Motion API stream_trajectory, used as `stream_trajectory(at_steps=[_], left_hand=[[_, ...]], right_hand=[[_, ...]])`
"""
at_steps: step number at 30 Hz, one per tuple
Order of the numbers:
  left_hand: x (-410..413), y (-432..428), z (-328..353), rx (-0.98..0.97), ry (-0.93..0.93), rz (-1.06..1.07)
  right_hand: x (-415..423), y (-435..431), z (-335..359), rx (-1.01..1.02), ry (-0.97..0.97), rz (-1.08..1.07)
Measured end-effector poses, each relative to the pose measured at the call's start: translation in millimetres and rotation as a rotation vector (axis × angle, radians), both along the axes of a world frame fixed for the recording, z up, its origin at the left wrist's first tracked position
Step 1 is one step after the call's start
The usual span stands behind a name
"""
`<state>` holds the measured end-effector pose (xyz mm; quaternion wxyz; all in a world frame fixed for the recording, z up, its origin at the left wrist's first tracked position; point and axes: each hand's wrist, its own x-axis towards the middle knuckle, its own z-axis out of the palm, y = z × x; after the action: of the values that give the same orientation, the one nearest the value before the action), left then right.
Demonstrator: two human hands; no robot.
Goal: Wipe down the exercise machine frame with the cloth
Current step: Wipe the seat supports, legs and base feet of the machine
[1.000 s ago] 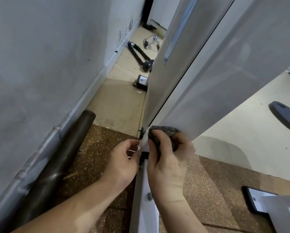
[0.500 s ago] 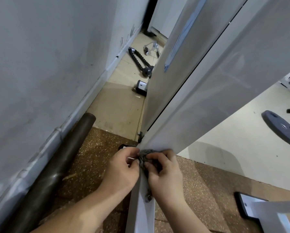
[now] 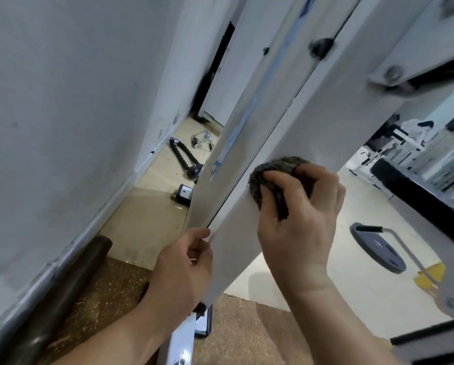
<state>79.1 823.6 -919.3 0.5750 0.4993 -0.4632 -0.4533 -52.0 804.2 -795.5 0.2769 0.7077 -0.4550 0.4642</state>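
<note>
The right hand [image 3: 296,219], fingers curled round the bunched cloth [image 3: 275,169], has moved up from the frame [image 3: 312,122] foot and presses the cloth to the slanted face. The left hand [image 3: 183,267] grips the frame's edge lower down. Judgement: the wipe is advancing upward, and the upper frame remains to be done.

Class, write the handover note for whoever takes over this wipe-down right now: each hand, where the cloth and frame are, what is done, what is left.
Right hand: grips the cloth and presses it on the slanted beam of the frame.
Left hand: holds the beam's left edge, lower down than the cloth.
Done: wiping is under way on this beam. The picture does not show which stretches are already clean.
Left: probably the beam above the cloth, around the bolt on the bracket, and the parallel beam to the left.
</note>
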Motion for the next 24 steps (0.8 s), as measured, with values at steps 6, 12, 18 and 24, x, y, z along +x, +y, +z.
stream_trajectory(at_steps=[6,12,18,24], left_hand=[[9,0,41,-0.027,-0.015,0.035],[20,3,55,-0.02,-0.07,0.054],[21,22,39,0.0,-0.032,-0.017],[21,69,30,0.077,0.06,-0.118]], right_hand=[[7,-7,19,-0.114,0.059,-0.006],[-3,6,-32,0.077,0.161,0.027],[4,24,-52,0.41,-0.122,0.112],[28,53,-52,0.939,-0.718,0.088]])
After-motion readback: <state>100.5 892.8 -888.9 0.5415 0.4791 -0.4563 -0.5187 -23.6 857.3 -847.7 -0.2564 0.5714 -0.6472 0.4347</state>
